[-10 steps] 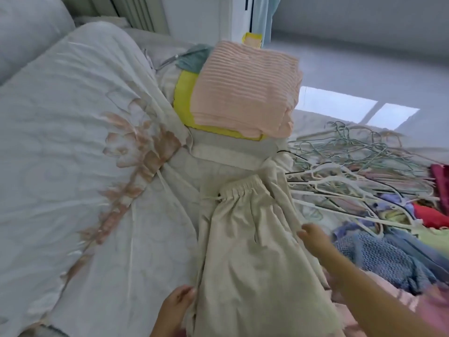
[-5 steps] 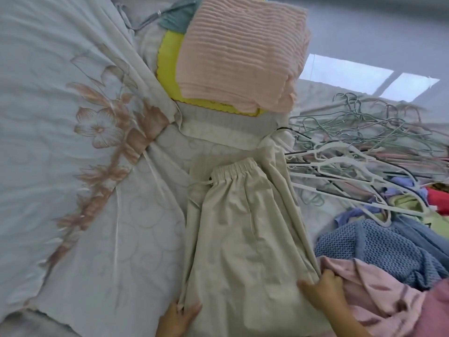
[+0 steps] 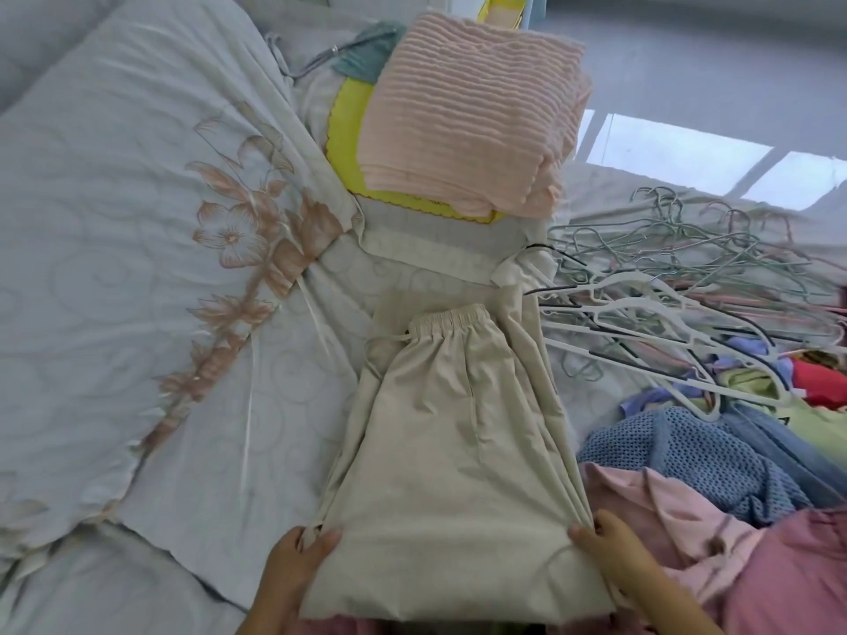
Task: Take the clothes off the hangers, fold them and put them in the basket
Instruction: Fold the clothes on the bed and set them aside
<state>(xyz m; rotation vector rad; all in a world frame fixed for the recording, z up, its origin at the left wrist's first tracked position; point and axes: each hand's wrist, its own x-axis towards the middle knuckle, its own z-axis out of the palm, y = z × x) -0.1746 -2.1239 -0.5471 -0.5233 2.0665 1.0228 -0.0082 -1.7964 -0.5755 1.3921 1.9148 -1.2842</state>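
Pale embroidered bedspread — grey floor with sunlit patches beyond.

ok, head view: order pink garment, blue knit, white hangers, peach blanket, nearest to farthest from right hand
1. pink garment: beside right hand
2. blue knit: behind that, right
3. white hangers: mid-right
4. peach blanket: top centre

Beige trousers flat on bed, waistband at far end. left hand and right hand pinch the near corners. Pile of hangers on the right, folded pink stack beyond.
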